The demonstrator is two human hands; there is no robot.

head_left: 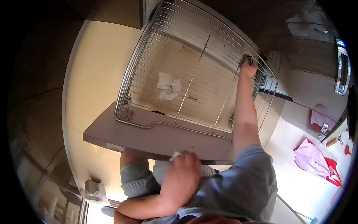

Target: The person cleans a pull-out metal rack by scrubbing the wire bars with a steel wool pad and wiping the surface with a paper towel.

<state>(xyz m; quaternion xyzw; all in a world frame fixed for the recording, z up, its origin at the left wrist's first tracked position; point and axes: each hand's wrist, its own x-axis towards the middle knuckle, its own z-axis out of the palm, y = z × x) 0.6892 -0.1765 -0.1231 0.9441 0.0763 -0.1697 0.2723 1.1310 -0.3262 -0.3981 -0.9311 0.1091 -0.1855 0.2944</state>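
Observation:
My right hand (pixel 249 70) reaches to the far right of a pulled-out wire drawer basket (pixel 203 56). Its fingers are closed on a dark, mesh-like steel wool scourer (pixel 246 58), pressed against the wires there. Closer to my body, my left hand (pixel 183 170) is curled at the edge of the brown drawer front (pixel 164 136). A crumpled white tissue (pixel 175 155) pokes out of its fingers. Another crumpled white tissue (pixel 169 86) lies inside the basket area, left of the middle.
Brown stains mark the pale surface within the basket. A cream cabinet panel (pixel 100 74) stands to the left. On the pale floor at right lies a pink and red bag (pixel 312 158). A clear plastic bag (pixel 95 196) is at lower left.

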